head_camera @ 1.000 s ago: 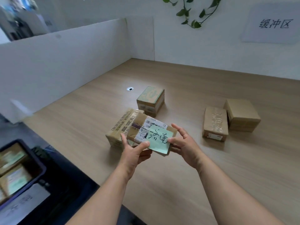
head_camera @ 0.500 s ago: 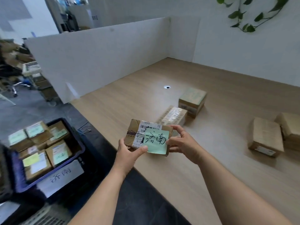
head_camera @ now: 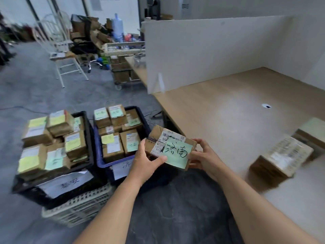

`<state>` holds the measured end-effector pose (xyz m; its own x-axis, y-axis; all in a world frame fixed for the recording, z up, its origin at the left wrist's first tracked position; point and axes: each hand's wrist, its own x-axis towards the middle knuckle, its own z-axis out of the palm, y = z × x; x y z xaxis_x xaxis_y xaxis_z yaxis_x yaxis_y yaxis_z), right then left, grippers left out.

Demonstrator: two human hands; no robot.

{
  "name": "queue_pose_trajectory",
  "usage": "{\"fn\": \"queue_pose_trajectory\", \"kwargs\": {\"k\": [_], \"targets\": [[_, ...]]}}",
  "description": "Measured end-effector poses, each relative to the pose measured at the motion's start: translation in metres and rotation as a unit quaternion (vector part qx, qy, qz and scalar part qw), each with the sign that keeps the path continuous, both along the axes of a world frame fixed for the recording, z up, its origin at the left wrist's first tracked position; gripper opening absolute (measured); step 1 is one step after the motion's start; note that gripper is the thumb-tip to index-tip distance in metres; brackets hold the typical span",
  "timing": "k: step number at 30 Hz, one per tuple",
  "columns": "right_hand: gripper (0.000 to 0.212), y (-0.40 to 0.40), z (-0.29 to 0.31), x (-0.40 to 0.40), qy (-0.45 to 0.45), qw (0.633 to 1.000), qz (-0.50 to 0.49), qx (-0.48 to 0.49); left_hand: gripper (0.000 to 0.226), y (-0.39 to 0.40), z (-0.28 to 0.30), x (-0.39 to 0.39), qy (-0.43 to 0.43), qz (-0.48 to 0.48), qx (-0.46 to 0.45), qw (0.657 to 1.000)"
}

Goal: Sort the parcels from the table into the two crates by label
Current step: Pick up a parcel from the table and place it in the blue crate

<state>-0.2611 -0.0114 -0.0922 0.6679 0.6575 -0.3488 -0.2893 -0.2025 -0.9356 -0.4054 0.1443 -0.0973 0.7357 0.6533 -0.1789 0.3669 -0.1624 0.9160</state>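
Observation:
A small cardboard parcel (head_camera: 171, 147) with a green handwritten note is held in the air past the table's left edge. My left hand (head_camera: 146, 160) grips its left end, and my right hand (head_camera: 202, 156) grips its right end. Just left of the parcel, on the floor, stands a blue crate (head_camera: 101, 162) filled with several parcels, a white paper label on its front. A black crate (head_camera: 88, 138) further left is heaped with several parcels and carries its own paper label (head_camera: 66, 183). Two more parcels (head_camera: 281, 157) lie on the wooden table (head_camera: 219, 120) at the right.
A white perforated basket (head_camera: 79, 206) lies under the crates. A white partition (head_camera: 202, 50) walls the table's far side. Chairs, a trolley and piled boxes (head_camera: 121, 71) stand on the grey floor behind.
My view and both hands swung left with the parcel, from above the table to beyond its edge, next to the blue crate. Both crates have come into view.

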Motion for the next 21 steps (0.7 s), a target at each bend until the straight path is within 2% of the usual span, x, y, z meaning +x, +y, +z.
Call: {"fn": "queue_pose_trajectory", "kwargs": {"k": [7, 11, 21], "targets": [[0.044, 0.098, -0.020, -0.035, 0.024, 0.999, 0.035, -0.011, 0.096, 0.081, -0.005, -0.050, 0.025, 0.045, 0.031, 0.998], [0.043, 0.135, -0.028, -0.046, 0.032, 0.998, 0.055, -0.020, 0.090, 0.107, -0.005, -0.068, 0.046, 0.063, 0.037, 0.996], [0.042, 0.192, -0.053, -0.039, 0.042, 0.994, 0.087, -0.051, 0.088, 0.160, -0.033, -0.060, 0.112, 0.081, 0.049, 0.989]]}}
